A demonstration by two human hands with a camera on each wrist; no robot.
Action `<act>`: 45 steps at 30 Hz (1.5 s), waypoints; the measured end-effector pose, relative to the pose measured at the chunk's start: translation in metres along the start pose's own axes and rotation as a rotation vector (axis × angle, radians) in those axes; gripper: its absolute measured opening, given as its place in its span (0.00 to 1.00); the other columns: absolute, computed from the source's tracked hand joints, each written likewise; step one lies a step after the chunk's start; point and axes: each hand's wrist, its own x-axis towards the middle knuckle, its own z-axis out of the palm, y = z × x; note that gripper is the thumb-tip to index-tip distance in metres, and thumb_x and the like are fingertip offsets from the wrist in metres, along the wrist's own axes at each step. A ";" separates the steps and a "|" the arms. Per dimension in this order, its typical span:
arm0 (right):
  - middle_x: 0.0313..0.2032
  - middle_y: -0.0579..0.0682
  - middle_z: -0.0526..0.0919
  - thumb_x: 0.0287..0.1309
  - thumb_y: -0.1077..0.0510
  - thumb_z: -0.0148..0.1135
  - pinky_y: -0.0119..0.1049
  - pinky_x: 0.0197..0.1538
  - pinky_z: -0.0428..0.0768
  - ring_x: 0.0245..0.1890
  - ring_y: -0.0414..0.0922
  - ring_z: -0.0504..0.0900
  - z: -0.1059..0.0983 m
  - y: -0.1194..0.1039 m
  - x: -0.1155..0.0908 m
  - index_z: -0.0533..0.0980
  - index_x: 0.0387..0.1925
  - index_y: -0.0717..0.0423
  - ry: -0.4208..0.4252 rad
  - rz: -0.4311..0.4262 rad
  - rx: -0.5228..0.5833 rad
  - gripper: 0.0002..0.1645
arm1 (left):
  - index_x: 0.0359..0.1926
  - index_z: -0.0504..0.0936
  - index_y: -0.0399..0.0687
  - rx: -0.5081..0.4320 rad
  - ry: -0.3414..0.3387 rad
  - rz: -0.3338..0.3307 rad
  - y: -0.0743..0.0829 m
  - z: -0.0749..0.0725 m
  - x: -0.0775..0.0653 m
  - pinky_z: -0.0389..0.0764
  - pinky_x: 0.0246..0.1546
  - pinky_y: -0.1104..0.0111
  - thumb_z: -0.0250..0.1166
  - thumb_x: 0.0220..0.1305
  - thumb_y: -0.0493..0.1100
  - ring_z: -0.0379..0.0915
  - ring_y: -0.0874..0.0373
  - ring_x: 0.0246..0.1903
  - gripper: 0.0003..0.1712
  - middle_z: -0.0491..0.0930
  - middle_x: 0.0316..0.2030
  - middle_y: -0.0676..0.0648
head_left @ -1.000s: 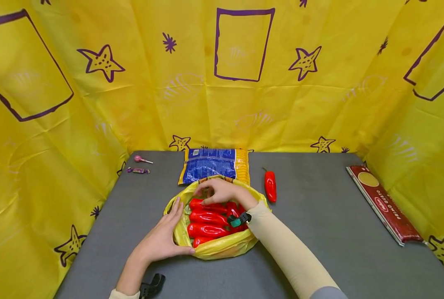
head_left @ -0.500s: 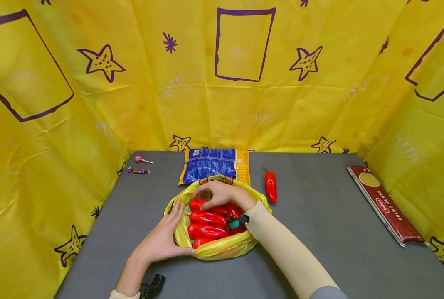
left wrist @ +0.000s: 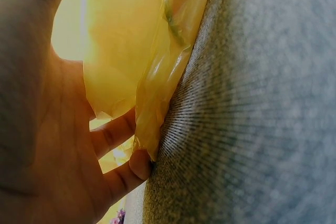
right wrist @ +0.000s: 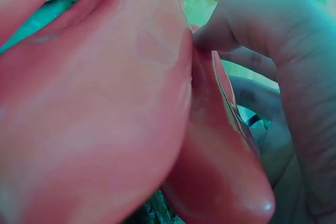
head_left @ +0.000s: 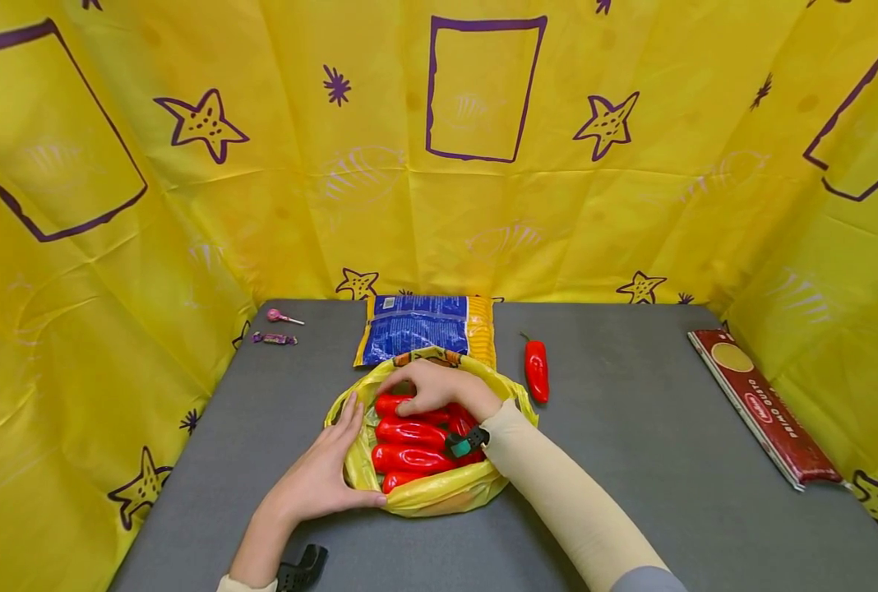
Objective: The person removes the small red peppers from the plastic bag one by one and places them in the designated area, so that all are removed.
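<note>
A yellow plastic bag (head_left: pixel 439 501) stands wide open, holding several glossy red peppers (head_left: pixel 413 457). My left hand (head_left: pixel 322 477) rests along the bag's left side, its fingers nearly straight and the thumb extended along the front rim. In the left wrist view, fingertips (left wrist: pixel 139 165) touch the folded yellow plastic close to the table. My right hand (head_left: pixel 433 385) reaches inside from the right and pinches the rearmost pepper (head_left: pixel 389 404). The right wrist view shows the thumb against that pepper (right wrist: pixel 210 145), with the other fingers behind it; a nearer pepper (right wrist: pixel 100 108) covers part of it.
One red pepper (head_left: pixel 536 370) lies right of the bag on the grey table (head_left: pixel 616 395). Behind the bag is a blue and yellow packet (head_left: pixel 424 329). A lollipop (head_left: pixel 274 316) and wrapped candy (head_left: pixel 274 338) lie back left; a dark red packet (head_left: pixel 764 407) lies far right.
My right hand has shifted slightly left and down, its fingers lower around the rearmost pepper. My left hand stays in place at the bag.
</note>
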 end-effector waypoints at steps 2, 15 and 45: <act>0.64 0.42 0.84 0.65 0.53 0.69 0.36 0.70 0.74 0.62 0.40 0.79 0.000 0.000 0.000 0.82 0.66 0.44 0.001 0.010 -0.008 0.28 | 0.86 0.47 0.45 -0.001 -0.001 0.001 0.001 0.000 0.000 0.66 0.71 0.35 0.75 0.42 0.82 0.50 0.36 0.80 0.82 0.34 0.87 0.48; 0.55 0.40 0.85 0.62 0.53 0.74 0.31 0.51 0.77 0.44 0.40 0.75 -0.007 -0.001 0.000 0.84 0.64 0.43 -0.030 0.035 0.014 0.28 | 0.85 0.47 0.43 -0.004 -0.007 0.017 0.005 -0.002 0.000 0.67 0.71 0.35 0.75 0.44 0.82 0.50 0.35 0.80 0.82 0.35 0.86 0.46; 0.55 0.44 0.87 0.58 0.56 0.70 0.34 0.52 0.79 0.44 0.41 0.79 -0.030 0.002 -0.019 0.85 0.59 0.48 -0.004 0.072 0.009 0.26 | 0.85 0.48 0.43 0.003 0.011 0.021 0.000 0.001 -0.002 0.66 0.72 0.36 0.74 0.41 0.85 0.49 0.35 0.81 0.84 0.33 0.87 0.48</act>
